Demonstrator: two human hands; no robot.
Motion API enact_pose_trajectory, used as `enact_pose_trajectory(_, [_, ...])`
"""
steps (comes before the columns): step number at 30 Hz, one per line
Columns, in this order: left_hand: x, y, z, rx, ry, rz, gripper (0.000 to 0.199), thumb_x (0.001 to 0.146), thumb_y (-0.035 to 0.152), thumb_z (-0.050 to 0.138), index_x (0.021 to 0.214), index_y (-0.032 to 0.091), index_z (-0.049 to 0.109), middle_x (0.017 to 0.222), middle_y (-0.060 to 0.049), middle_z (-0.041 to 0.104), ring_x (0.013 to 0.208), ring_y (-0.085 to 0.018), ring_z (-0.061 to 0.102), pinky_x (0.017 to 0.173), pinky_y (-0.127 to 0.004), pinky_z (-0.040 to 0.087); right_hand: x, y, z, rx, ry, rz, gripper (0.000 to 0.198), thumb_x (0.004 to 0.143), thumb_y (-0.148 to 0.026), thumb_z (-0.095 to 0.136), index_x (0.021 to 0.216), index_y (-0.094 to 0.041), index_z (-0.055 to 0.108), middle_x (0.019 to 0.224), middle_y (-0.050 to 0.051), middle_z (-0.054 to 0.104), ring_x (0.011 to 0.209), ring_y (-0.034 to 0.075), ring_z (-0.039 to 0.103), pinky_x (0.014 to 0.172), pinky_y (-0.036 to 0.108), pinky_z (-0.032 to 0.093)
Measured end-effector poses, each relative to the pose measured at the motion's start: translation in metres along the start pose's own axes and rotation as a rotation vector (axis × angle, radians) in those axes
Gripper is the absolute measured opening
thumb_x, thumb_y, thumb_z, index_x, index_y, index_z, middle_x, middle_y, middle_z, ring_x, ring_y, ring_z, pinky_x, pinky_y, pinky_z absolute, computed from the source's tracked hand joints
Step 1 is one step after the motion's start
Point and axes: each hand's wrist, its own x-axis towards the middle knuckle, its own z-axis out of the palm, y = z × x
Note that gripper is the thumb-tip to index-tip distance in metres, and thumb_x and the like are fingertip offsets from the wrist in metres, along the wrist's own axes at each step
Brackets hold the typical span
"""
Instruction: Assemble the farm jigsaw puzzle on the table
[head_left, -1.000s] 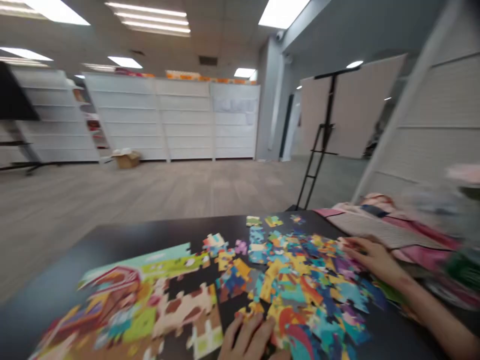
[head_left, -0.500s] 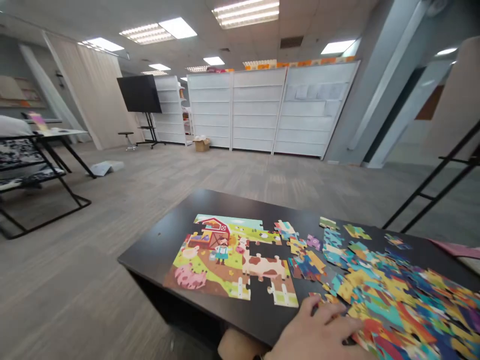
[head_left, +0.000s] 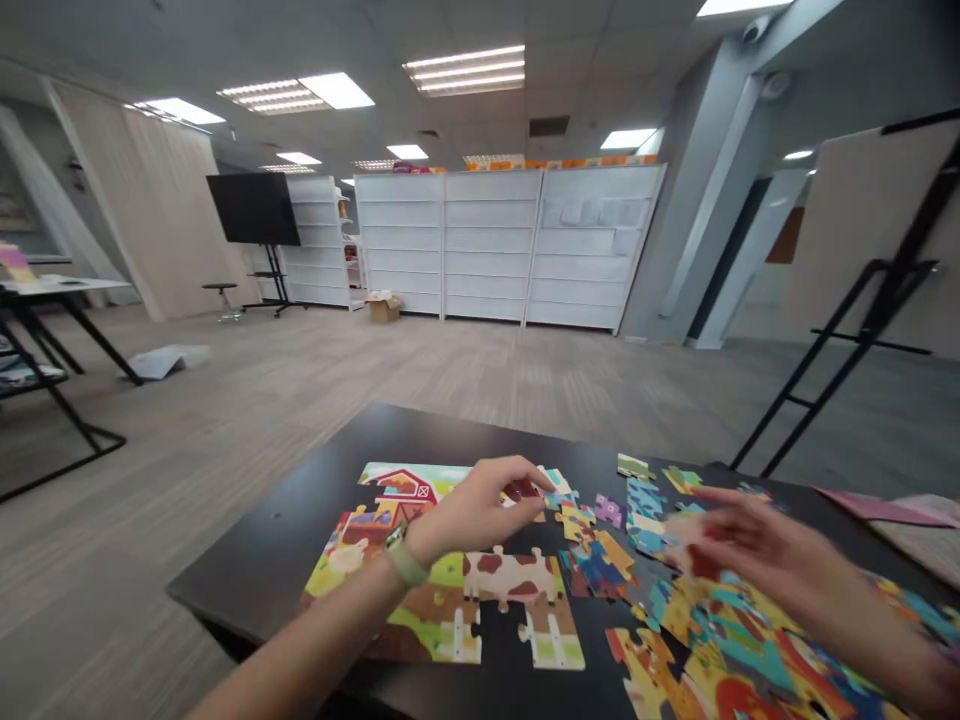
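A partly joined farm puzzle (head_left: pixel 442 625), with a barn, a hen and a brown-patched cow, lies on the black table, with gaps around the cow. My left hand (head_left: pixel 499 500), a pale watch band on its wrist, hovers over the puzzle's upper right part. Its fingers are bent, with thumb and forefinger apart and no piece visible between them. Motion smears my right hand (head_left: pixel 757 540), which is above the heap of loose puzzle pieces (head_left: pixel 750 640). Whether it holds a piece cannot be made out. Between the hands lies a small purple piece (head_left: pixel 608 510).
The black table (head_left: pixel 255 560) has its left corner near the puzzle. Pink and pale sheets (head_left: pixel 892 510) lie at its right edge. Beyond stand white shelves (head_left: pixel 487 250), a screen on a stand (head_left: pixel 255 208), a cardboard box (head_left: pixel 384 308) and a black-framed easel-like stand (head_left: pixel 840 350).
One hand rested by the loose pieces at the table's front edge. Now my left hand is over the puzzle and my right hand is raised above the heap. The view has shifted slightly.
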Motion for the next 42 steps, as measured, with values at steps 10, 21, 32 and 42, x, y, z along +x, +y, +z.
enact_pose_trajectory(10, [0.018, -0.066, 0.018, -0.293, -0.165, -0.152, 0.016, 0.085, 0.029, 0.067, 0.091, 0.016, 0.060, 0.081, 0.000, 0.060, 0.072, -0.012, 0.056, 0.068, -0.024, 0.046, 0.024, -0.020, 0.123, 0.432, -0.352, 0.086, 0.041, 0.080, -0.035, 0.071, 0.115, -0.023, 0.053, 0.099, 0.004, 0.067, 0.094, 0.020, 0.068, 0.085, 0.035, 0.054])
enact_pose_trajectory(21, [0.012, -0.083, 0.018, -0.313, -0.106, -0.316, 0.019, 0.087, 0.029, 0.064, 0.101, 0.017, 0.061, 0.067, 0.001, 0.063, 0.059, -0.015, 0.066, 0.052, -0.020, 0.043, 0.015, -0.018, 0.120, 0.412, -0.356, 0.213, 0.049, 0.084, -0.050, 0.070, 0.119, -0.023, 0.050, 0.075, -0.004, 0.058, 0.064, 0.014, 0.060, 0.058, 0.026, 0.049])
enact_pose_trajectory(32, [0.014, -0.076, -0.012, -0.280, -0.277, -0.183, 0.021, 0.073, 0.018, 0.073, 0.090, 0.017, 0.063, 0.072, 0.002, 0.066, 0.061, -0.010, 0.057, 0.060, -0.021, 0.045, 0.018, -0.002, 0.124, 0.303, -0.260, 0.140, 0.039, 0.089, -0.058, 0.061, 0.099, -0.021, 0.063, 0.076, 0.002, 0.067, 0.064, 0.016, 0.062, 0.059, 0.028, 0.052])
enact_pose_trajectory(42, [0.009, -0.085, -0.049, 0.205, -0.423, -0.234, 0.016, 0.076, 0.022, 0.075, 0.092, 0.019, 0.074, 0.067, 0.001, 0.070, 0.061, -0.014, 0.067, 0.056, -0.019, 0.047, 0.013, -0.003, 0.125, 0.144, -0.256, 0.128, 0.035, 0.089, -0.052, 0.059, 0.111, -0.024, 0.064, 0.074, 0.000, 0.061, 0.062, 0.018, 0.059, 0.056, 0.030, 0.050])
